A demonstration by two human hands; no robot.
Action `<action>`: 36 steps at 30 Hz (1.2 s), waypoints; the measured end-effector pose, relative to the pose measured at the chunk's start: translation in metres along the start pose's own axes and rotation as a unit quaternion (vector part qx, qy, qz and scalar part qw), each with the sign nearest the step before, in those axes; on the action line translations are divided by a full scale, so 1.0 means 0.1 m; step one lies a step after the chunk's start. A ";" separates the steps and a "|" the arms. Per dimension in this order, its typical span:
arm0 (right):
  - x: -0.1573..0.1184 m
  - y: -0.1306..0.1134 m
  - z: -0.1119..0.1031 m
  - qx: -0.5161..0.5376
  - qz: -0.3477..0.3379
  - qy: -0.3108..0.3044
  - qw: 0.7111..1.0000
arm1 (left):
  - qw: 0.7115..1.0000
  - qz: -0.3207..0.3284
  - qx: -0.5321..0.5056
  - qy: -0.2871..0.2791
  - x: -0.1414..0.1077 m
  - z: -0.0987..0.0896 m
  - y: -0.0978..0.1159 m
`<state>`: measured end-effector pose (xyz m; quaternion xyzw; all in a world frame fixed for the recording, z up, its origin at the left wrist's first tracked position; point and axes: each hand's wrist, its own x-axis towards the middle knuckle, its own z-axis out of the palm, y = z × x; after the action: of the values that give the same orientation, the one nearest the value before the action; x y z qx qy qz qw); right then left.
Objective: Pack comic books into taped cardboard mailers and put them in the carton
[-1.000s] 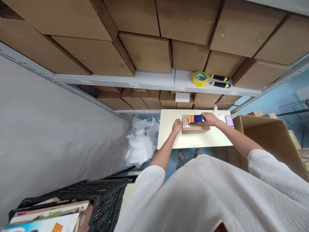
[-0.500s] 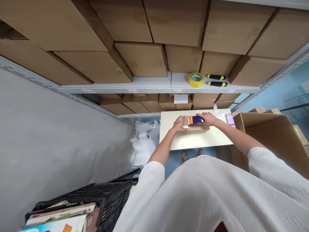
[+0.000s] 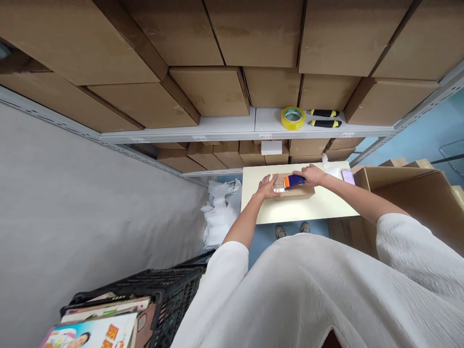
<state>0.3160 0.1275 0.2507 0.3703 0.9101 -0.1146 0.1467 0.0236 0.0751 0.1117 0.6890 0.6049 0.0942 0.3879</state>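
Note:
On the cream tabletop lies a small cardboard box. My left hand grips the box's left end, with its thumb along the near side and its fingers over the far edge. In my right hand is a dark blue scraper with an orange head, its front end against the top of the box and pointing left. A shiny strip, like clear tape, shows on the top beside my left thumb. Part of the scraper's handle is hidden in my grip.
A shelf ahead bears a yellow tape roll, two utility knives and many cartons. Crumpled white paper lies left of the table. A large open carton stands right. A black crate with books is lower left.
The scraper's head has tilted, and the pale front edge seen before is now out of sight. My hands stay in nearly the same places on the box; the view has shifted slightly.

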 end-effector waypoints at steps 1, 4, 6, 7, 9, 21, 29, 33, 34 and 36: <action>-0.01 0.02 0.00 -0.003 -0.002 0.000 1.000 | 1.000 -0.002 0.001 0.001 0.00 0.00 0.00; -0.06 0.09 0.02 -0.020 -0.006 -0.008 1.000 | 1.000 -0.011 0.007 0.000 -0.01 -0.02 0.01; -0.08 0.14 0.03 -0.025 -0.008 -0.008 1.000 | 1.000 -0.015 0.015 -0.003 -0.02 -0.03 0.01; -0.09 0.16 0.04 -0.023 -0.010 -0.006 1.000 | 1.000 -0.016 0.018 -0.005 -0.02 -0.03 0.01; -0.11 0.19 0.04 -0.018 -0.012 0.000 1.000 | 1.000 -0.019 0.022 -0.005 -0.02 -0.04 0.02; -0.20 0.28 0.05 -0.004 -0.032 0.000 0.999 | 0.998 -0.043 0.034 -0.012 -0.03 -0.07 0.06; -0.38 0.47 0.02 -0.008 -0.025 0.007 1.000 | 0.992 -0.059 0.095 -0.051 -0.07 -0.13 0.20; -0.52 0.66 0.02 -0.036 -0.027 0.007 0.999 | 0.982 -0.080 0.149 -0.085 -0.10 -0.19 0.29; -0.56 0.72 0.04 -0.039 -0.023 0.006 0.999 | 0.980 -0.083 0.158 -0.090 -0.10 -0.21 0.31; -0.66 0.84 0.08 -0.040 -0.013 0.006 0.999 | 0.977 -0.087 0.169 -0.095 -0.11 -0.22 0.33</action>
<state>0.4216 0.1414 0.2576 0.3529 0.9195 -0.0780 0.1544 0.0328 0.0756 0.1523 0.6956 0.6298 -0.1095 0.3279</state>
